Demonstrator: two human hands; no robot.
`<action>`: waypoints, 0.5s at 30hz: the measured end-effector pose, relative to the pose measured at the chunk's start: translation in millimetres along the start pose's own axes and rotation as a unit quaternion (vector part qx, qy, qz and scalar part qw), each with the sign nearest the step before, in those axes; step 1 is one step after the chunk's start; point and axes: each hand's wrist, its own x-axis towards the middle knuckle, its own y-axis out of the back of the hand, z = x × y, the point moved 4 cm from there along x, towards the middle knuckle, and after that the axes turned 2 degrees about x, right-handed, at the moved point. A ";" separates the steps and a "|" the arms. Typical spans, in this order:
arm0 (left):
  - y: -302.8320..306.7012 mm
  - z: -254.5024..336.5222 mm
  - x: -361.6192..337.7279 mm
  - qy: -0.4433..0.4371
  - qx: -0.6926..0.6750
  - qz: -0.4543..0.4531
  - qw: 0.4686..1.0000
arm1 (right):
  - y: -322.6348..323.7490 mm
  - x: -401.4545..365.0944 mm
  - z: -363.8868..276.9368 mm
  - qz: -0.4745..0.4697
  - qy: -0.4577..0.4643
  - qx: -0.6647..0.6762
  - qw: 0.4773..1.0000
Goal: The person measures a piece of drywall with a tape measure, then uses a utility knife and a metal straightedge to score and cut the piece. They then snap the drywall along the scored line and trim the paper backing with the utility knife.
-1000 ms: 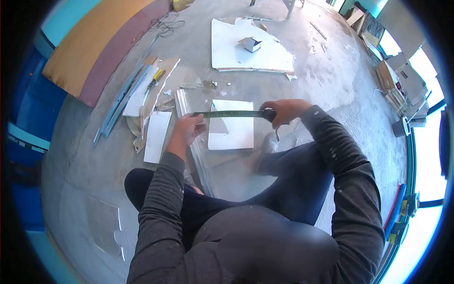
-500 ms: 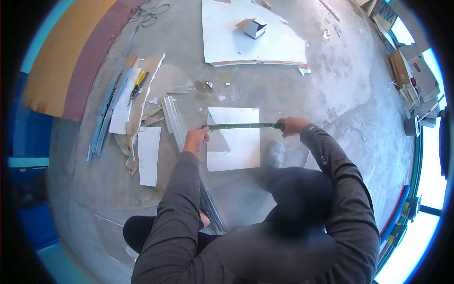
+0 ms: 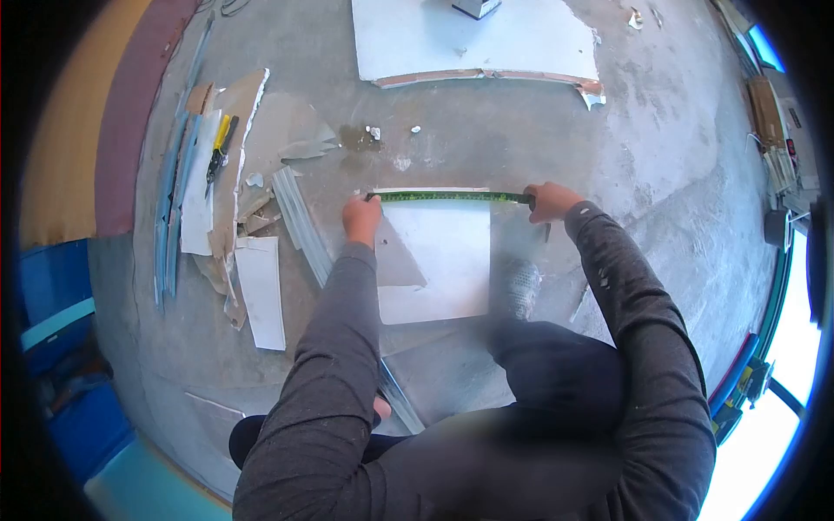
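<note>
A green tape measure is stretched straight between my two hands, across the far edge of a white board piece on the floor. My left hand pinches the tape's end at the board's far left corner. My right hand is closed round the tape at the other end, beyond the board's right edge; the case is mostly hidden by the fingers. A grey triangular patch shows on the left part of the board.
Left of the board lie metal channels, a white offcut, torn board scraps and yellow-handled snips. A large white sheet with a ragged edge lies ahead. My foot rests at the board's right side.
Both hands have moved the tape from across the board's upper part to its far edge. The camera view has shifted closer over the floor.
</note>
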 end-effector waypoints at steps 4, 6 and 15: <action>0.4 9.1 -14.7 -0.005 0.005 0.001 1.000 | -0.8 7.9 10.4 0.012 0.009 -0.005 1.000; 0.5 9.2 -15.8 0.003 0.005 0.020 1.000 | 1.3 7.8 13.5 0.014 0.011 -0.002 1.000; -1.5 14.2 -16.7 0.012 0.024 0.012 1.000 | 3.1 -1.2 9.5 -0.003 -0.010 -0.001 1.000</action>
